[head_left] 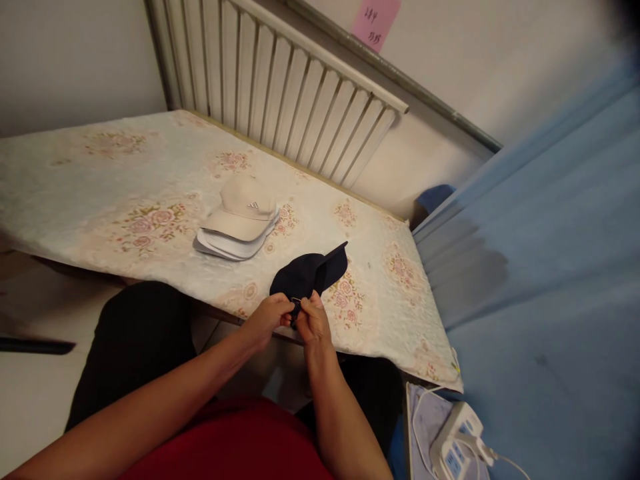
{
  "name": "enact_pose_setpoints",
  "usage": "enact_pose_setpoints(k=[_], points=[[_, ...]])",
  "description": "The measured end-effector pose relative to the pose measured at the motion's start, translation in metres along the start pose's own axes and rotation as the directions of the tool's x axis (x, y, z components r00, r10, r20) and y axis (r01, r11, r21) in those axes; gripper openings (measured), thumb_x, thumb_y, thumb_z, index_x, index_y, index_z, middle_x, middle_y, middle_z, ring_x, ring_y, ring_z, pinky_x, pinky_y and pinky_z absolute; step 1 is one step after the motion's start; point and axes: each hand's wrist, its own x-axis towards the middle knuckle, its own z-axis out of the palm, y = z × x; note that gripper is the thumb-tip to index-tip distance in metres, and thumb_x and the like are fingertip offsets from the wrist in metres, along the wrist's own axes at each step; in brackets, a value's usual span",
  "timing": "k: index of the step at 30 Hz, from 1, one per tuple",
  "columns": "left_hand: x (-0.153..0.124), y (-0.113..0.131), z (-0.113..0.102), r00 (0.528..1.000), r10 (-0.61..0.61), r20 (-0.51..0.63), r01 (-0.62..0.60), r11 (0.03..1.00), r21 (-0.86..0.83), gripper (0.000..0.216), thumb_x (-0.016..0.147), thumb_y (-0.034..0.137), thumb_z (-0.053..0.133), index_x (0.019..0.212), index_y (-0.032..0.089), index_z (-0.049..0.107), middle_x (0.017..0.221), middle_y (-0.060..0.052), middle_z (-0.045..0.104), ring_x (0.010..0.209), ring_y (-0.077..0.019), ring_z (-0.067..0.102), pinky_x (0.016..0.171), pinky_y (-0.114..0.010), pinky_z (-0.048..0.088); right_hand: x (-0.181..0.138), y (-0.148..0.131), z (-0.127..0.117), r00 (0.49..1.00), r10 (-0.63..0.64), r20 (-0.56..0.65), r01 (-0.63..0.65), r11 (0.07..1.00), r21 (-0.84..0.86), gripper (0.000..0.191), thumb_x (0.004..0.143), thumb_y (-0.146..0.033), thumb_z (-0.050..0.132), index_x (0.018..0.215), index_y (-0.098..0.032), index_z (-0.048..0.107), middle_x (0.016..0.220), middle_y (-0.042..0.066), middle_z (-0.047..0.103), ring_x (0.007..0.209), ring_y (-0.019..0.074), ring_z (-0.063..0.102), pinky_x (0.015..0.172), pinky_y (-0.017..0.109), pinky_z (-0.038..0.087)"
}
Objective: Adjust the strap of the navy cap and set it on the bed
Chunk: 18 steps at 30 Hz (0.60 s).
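A dark navy baseball cap [300, 273] is held at the near edge of the table, its brim pointing up to the right. My left hand [274, 313] pinches the cap's back strap near a small metal buckle [296, 301]. From the other side, my right hand [314, 319] grips the same strap, fingers closed close to the buckle. The strap's end is mostly hidden between the fingers. To the left of it lies a stack of caps, with a beige cap [245, 200] on top and paler brims [235, 250] showing beneath.
A flowered cloth [190, 160] covers the table. Behind it, a white radiator [295, 100] runs along the wall. A blue curtain [540, 253] hangs at the right. A white power strip [457, 440] with cords sits at the lower right.
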Motion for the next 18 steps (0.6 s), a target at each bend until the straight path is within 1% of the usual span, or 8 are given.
enact_pose_setpoints(k=[4, 10, 18], points=[[0.0008, -0.0005, -0.0006, 1.000, -0.010, -0.007, 0.010, 1.000, 0.000, 0.019, 0.063, 0.027, 0.062, 0.058, 0.018, 0.046, 0.052, 0.005, 0.048, 0.050, -0.0082, 0.046, 0.051, -0.021, 0.038, 0.0006, 0.0025, -0.0027, 1.000, 0.004, 0.014, -0.004, 1.000, 0.010, 0.031, 0.059, -0.020, 0.075, 0.084, -0.022, 0.056, 0.078, -0.004, 0.064, 0.066, 0.0096, 0.058, 0.063, 0.020, 0.048], [-0.0005, 0.0011, 0.0002, 0.999, -0.037, -0.033, 0.036, 0.999, -0.013, 0.017, 0.062, 0.023, 0.062, 0.057, 0.017, 0.047, 0.050, 0.005, 0.048, 0.049, -0.0077, 0.046, 0.049, -0.020, 0.037, 0.0006, 0.0056, -0.0065, 0.998, -0.007, 0.057, 0.007, 1.000, 0.006, 0.028, 0.062, -0.017, 0.073, 0.085, -0.022, 0.057, 0.079, -0.004, 0.065, 0.070, 0.0093, 0.060, 0.071, 0.021, 0.048], [0.0003, -0.0031, -0.0005, 0.996, -0.062, -0.058, 0.058, 0.995, -0.076, 0.018, 0.064, 0.021, 0.063, 0.058, 0.016, 0.046, 0.048, 0.005, 0.048, 0.046, -0.0074, 0.047, 0.046, -0.019, 0.038, 0.0019, 0.0105, -0.0101, 1.000, -0.009, 0.020, 0.010, 0.999, -0.039, 0.030, 0.061, -0.016, 0.074, 0.084, -0.022, 0.056, 0.076, -0.006, 0.063, 0.067, 0.0085, 0.059, 0.071, 0.021, 0.048]])
